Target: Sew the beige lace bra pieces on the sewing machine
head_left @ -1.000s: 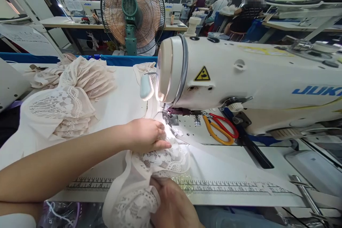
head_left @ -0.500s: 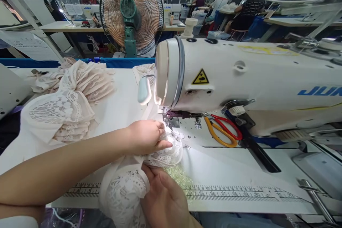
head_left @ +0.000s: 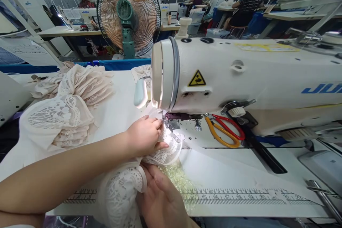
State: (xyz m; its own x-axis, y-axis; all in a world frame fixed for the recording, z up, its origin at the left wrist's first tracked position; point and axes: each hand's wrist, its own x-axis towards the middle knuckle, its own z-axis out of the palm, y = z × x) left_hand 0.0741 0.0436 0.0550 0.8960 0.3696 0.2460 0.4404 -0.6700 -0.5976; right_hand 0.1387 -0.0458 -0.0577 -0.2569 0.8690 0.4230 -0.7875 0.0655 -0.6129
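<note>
A white lace bra [head_left: 120, 181] lies partly under the needle area of the sewing machine [head_left: 240, 67], its nearer cup hanging over the table's front edge. My left hand [head_left: 145, 133] rests on the fabric just left of the presser foot [head_left: 165, 117], fingers together and thumb lying on the lace. Below it, my right hand [head_left: 162, 196] holds the bra's edge between the two cups; its fingertips are hidden behind the cloth. Orange-and-red-handled scissors [head_left: 223, 130] lie on the machine bed to the right.
A stack of lace bra cups [head_left: 58, 114] lies at left. Pale thread scraps [head_left: 179, 181] gather beside my right hand, above a ruler strip [head_left: 240, 196] along the front edge. A large fan [head_left: 129, 14] stands behind the table. Several people sit at machines farther back.
My left hand's fingers have stretched out from a more curled shape, up toward the presser foot. My right hand keeps its hold on the bra. The whole view has shifted slightly.
</note>
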